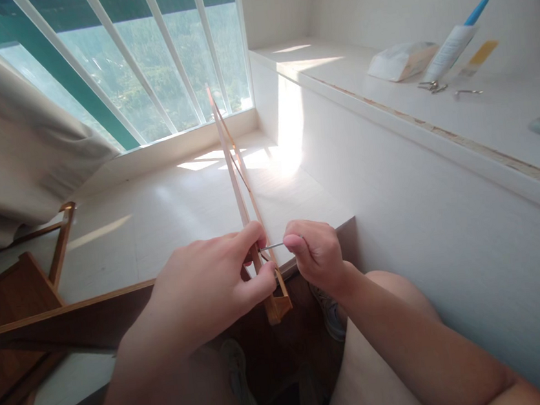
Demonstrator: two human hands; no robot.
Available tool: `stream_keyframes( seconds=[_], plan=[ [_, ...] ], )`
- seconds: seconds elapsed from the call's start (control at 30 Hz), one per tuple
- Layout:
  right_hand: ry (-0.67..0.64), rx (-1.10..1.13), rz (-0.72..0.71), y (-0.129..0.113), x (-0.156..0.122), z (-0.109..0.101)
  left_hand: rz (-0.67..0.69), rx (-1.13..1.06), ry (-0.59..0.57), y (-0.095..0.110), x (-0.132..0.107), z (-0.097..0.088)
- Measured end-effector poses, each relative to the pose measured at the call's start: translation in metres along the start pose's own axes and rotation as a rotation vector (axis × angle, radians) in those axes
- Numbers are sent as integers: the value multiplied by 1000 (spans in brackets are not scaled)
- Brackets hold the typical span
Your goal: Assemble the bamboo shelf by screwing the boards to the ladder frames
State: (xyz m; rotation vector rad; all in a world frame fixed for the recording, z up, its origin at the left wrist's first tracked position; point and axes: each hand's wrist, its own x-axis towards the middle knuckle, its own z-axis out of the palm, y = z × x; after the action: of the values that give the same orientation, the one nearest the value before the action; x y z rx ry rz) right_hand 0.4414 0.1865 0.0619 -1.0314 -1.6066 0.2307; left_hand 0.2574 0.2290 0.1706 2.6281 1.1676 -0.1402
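Observation:
A long, narrow wooden frame [236, 187] reaches from near my knees toward the window, its near end over the edge of the white platform. My left hand [211, 281] grips this frame near its close end, thumb on one side and fingers on the other. Closed in a fist, my right hand [315, 249] holds a thin metal rod, by its look a hex key [275, 246]. Its tip meets the frame beside my left fingertips. The part inside my right fist is hidden, and so is whatever the tip sits in.
On the right ledge [384, 95] lie a plastic packet [403, 60], a white tube with a blue tip [452, 48], a yellow-handled brush [480, 58] and small metal hardware [432, 86]. Brown wooden furniture parts [18, 302] stand at left beneath a curtain [12, 128]. A barred window is ahead.

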Motion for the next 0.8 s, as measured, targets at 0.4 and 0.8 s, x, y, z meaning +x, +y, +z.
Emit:
stream_keyframes(
  seconds=[0.4, 0.8],
  plan=[
    [9, 7, 97, -4, -4, 3, 10, 6, 1, -1, 1, 0],
    [12, 236, 498, -31, 0, 5, -10, 4, -6, 0, 1, 0]
  ],
)
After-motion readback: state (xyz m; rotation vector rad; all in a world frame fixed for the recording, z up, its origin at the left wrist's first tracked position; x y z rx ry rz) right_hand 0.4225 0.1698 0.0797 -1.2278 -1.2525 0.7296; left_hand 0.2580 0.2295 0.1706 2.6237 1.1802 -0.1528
